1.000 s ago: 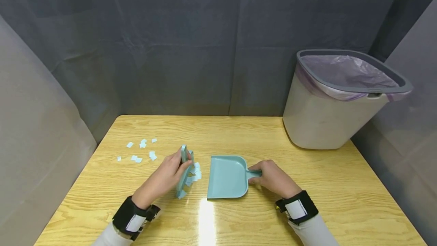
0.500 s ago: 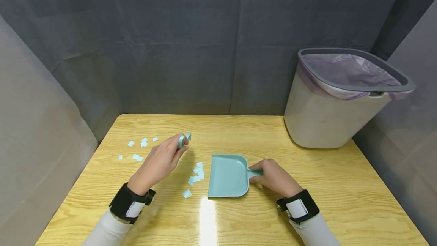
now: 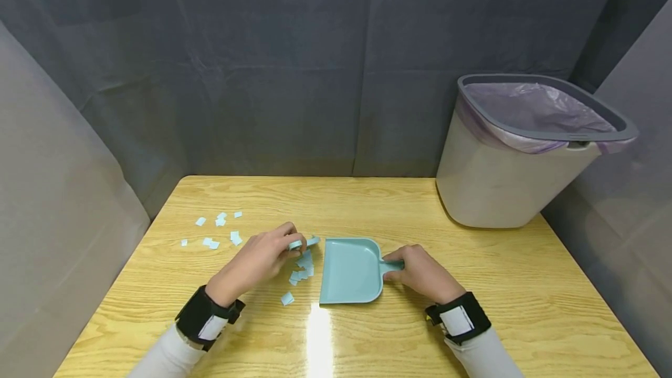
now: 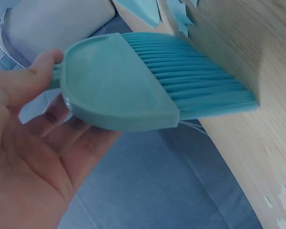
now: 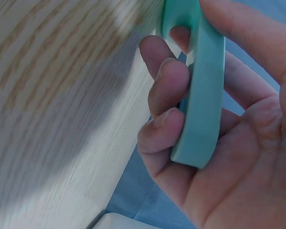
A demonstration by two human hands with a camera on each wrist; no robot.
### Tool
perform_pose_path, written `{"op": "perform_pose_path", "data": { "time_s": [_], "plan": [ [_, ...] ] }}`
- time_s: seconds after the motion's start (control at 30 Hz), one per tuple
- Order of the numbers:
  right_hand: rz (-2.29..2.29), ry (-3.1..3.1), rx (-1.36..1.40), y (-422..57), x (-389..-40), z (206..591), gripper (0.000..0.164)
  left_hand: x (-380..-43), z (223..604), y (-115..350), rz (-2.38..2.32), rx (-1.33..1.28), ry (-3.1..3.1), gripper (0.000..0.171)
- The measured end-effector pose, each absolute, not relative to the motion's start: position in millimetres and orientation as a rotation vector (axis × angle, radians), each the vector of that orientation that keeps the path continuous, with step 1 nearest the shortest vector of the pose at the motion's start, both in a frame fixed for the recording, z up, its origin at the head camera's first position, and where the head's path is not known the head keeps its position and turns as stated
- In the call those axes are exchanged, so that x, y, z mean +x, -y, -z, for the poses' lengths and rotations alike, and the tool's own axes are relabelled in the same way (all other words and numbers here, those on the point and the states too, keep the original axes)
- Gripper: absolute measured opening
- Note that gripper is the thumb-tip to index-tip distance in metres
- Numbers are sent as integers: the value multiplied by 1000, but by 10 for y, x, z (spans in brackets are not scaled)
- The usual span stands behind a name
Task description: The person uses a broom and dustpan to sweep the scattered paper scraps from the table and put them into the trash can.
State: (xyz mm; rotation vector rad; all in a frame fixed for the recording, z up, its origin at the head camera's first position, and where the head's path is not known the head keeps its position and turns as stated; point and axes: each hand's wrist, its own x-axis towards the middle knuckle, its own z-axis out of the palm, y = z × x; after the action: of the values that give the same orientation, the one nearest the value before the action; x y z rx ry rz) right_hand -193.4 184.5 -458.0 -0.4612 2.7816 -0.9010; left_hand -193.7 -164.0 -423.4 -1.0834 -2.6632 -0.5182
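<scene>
My left hand (image 3: 265,255) grips a small teal hand brush (image 4: 119,81) by its handle. Its bristles (image 4: 195,78) point down at the tabletop, beside a cluster of light-blue paper scraps (image 3: 303,267). In the head view the hand hides most of the brush. To the right, a teal dustpan (image 3: 350,271) lies flat with its straight edge facing the scraps. My right hand (image 3: 420,273) holds the dustpan's handle (image 5: 202,90), fingers curled round it. The pan's inside shows no scraps.
More paper scraps (image 3: 220,219) are scattered at the table's left. A single scrap (image 3: 287,298) lies nearer the front. A large bin (image 3: 504,174) with a purple liner stands at the back right. Grey cloth walls (image 3: 273,74) enclose the wooden table (image 3: 472,319).
My left hand rose up and back with the brush, off the scraps, then came down again behind them near the dustpan's far corner. The right hand and dustpan stayed nearly still.
</scene>
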Motion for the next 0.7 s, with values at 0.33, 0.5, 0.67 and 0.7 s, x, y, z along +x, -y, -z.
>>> {"op": "perform_pose_path", "data": {
  "time_s": [0.33, 0.5, 0.67, 0.7],
  "plan": [
    [894, -2785, -451, -1834, -1923, 4570, 32, -1803, 4171, 1644, 563, -1145, 2707, 21],
    [896, -2784, -452, -1835, -1921, 4568, 32, -1760, 4132, 1647, 587, -1158, 2729, 21],
    [899, -2785, -464, -1839, -1923, 4569, 32, -1723, 4086, 1668, 606, -1137, 2739, 23],
    [899, -2786, -466, -1839, -1922, 4569, 31, -1718, 4075, 1674, 616, -1125, 2742, 22]
  ]
}}
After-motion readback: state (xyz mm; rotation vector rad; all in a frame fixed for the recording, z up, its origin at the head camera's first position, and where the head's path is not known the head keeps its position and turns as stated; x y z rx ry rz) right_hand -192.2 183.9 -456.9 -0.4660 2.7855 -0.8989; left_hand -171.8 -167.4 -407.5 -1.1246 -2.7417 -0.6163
